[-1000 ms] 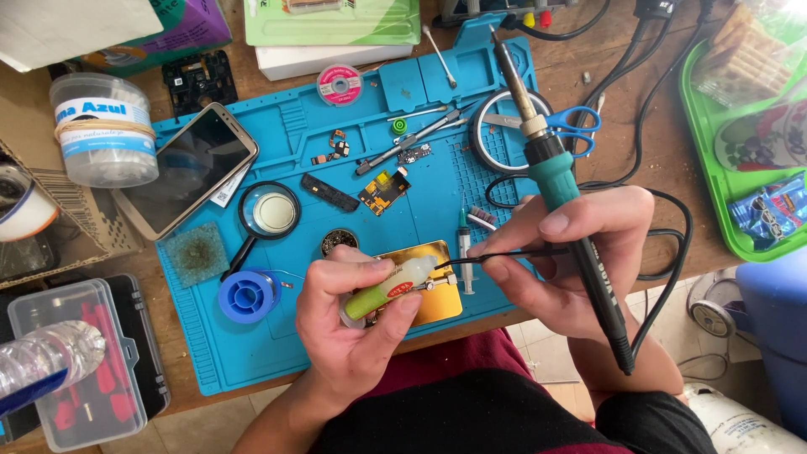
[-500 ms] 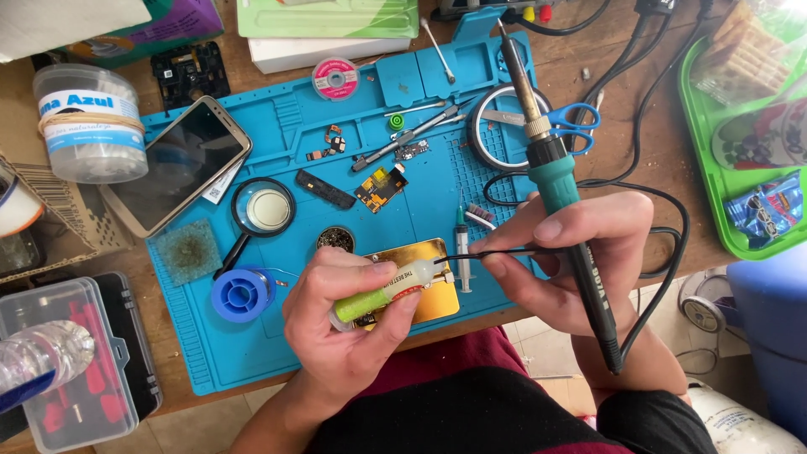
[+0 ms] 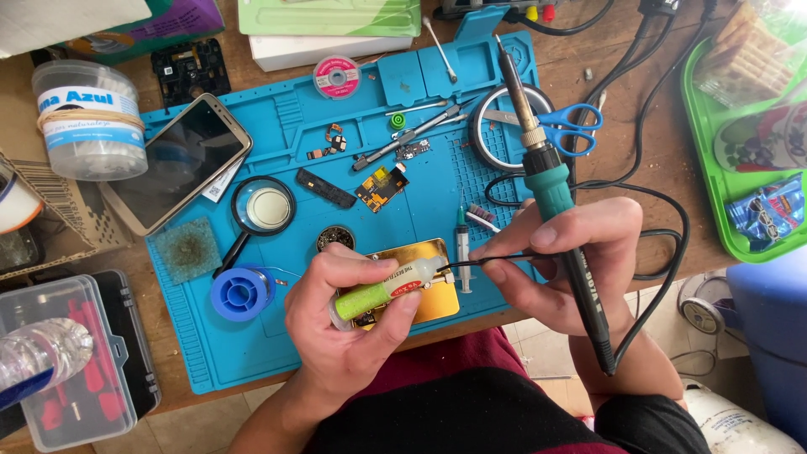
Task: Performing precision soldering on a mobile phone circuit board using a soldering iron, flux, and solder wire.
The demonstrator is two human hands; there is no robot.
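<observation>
Left hand fingers closed around green syringe, right hand gripping soldering iron, near mat front edge.

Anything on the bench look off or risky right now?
One thing: the right hand pinches a thin black wire while the soldering iron rests loosely across the same hand, tip pointing up over the blue mat. The left hand holds a green tube. Nothing looks spilled.
</observation>
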